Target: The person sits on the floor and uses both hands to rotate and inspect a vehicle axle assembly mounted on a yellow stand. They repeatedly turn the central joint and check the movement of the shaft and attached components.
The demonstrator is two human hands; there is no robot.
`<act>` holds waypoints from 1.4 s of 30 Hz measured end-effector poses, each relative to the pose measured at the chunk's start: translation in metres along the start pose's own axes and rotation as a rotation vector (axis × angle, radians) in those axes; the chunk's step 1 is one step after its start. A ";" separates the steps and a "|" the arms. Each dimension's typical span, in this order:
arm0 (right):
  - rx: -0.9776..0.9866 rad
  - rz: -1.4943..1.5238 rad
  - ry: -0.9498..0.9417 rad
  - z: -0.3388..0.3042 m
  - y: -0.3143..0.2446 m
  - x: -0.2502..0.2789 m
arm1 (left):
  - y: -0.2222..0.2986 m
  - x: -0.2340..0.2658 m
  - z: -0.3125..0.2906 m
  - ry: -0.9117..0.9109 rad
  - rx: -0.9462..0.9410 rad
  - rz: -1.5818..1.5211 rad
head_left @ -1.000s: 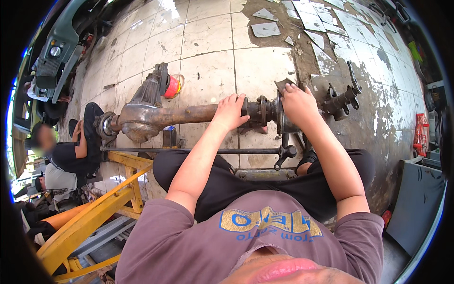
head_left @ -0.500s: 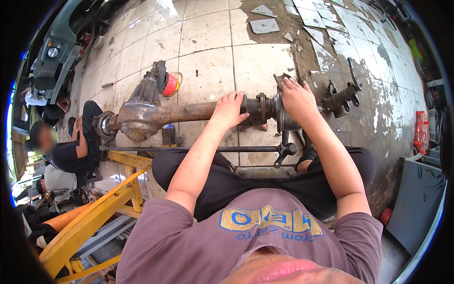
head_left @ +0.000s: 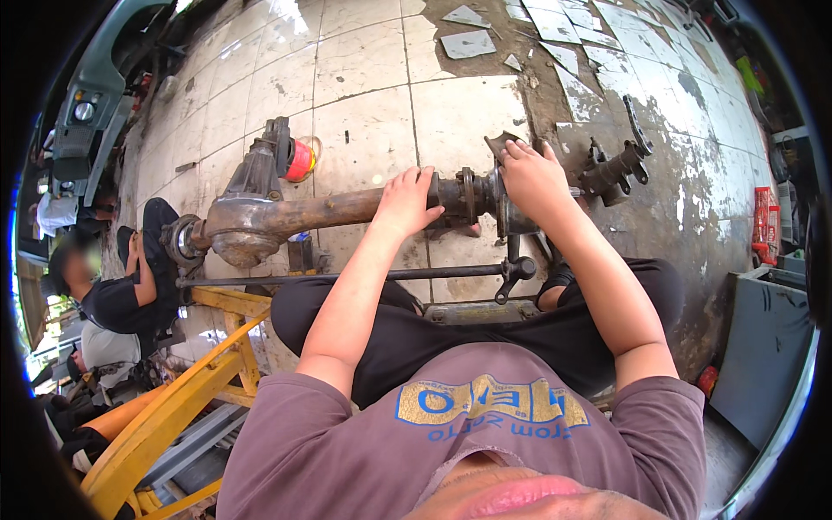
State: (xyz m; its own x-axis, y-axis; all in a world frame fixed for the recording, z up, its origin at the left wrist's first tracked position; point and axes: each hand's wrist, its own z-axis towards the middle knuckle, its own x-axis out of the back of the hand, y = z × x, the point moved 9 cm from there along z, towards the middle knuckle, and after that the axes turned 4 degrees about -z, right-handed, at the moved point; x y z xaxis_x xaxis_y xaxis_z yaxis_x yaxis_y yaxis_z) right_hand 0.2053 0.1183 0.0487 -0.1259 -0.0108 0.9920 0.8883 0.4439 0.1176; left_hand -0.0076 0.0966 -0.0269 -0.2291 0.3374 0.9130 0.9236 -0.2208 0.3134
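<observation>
A rusty, greasy axle housing (head_left: 316, 210) lies across the floor in front of my crossed legs, its rounded differential casing (head_left: 247, 227) toward the left. My left hand (head_left: 406, 204) is closed over the top of its tube, thumb toward the dark flange. Farther right, my right hand (head_left: 533, 180) grips the wheel-end hub (head_left: 513, 217), fingers over its far side beside a curved metal bracket (head_left: 501, 143). The palm hides part of the hub. Nearer to me runs a long thin steering rod (head_left: 407, 275), with a dark joint (head_left: 517, 270) at its right end.
A loose dark metal shaft part (head_left: 615, 173) is right of the hub. A red tape roll (head_left: 300, 160) stands behind the differential. At left are a yellow frame (head_left: 173, 416) and a seated person (head_left: 121, 290). A grey metal cabinet (head_left: 758, 355) stands right; broken tiles (head_left: 468, 45) lie beyond.
The view has shifted slightly, so the axle sits a little farther left in the picture. Both hands keep the same places on it.
</observation>
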 end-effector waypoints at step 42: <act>-0.018 0.096 -0.046 0.004 0.004 -0.003 | -0.002 0.000 -0.001 0.043 -0.008 0.011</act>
State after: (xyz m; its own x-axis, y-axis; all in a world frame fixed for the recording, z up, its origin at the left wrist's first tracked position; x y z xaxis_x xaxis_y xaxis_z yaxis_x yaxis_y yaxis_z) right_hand 0.2072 0.1233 0.0456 -0.0595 0.0719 0.9956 0.9049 0.4250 0.0234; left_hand -0.0101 0.0958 -0.0269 -0.2321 0.2955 0.9267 0.9236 -0.2319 0.3053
